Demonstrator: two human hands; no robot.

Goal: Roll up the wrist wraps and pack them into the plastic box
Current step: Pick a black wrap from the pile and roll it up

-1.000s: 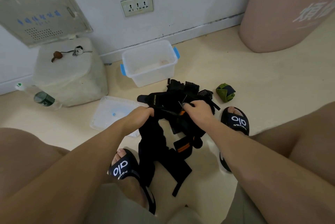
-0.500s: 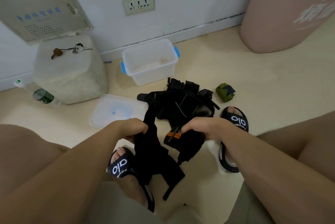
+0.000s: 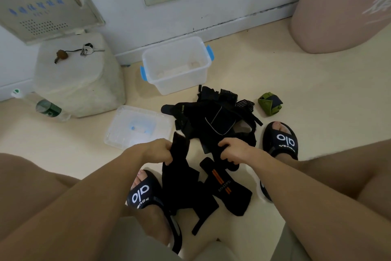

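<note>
Both hands grip black wraps: my left hand (image 3: 157, 151) one strip (image 3: 179, 178), my right hand (image 3: 232, 152) an orange-striped wrap (image 3: 224, 184). I should free one, roll it tightly. Plastic box (image 3: 208, 64) waits open behind the pile (image 3: 213, 117).

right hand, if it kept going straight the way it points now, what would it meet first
The right hand, gripping a black wrist wrap, points forward and left toward the pile of black wraps. It would likely meet that pile first; the plastic box sits further beyond. Depth is hard to judge.
</note>
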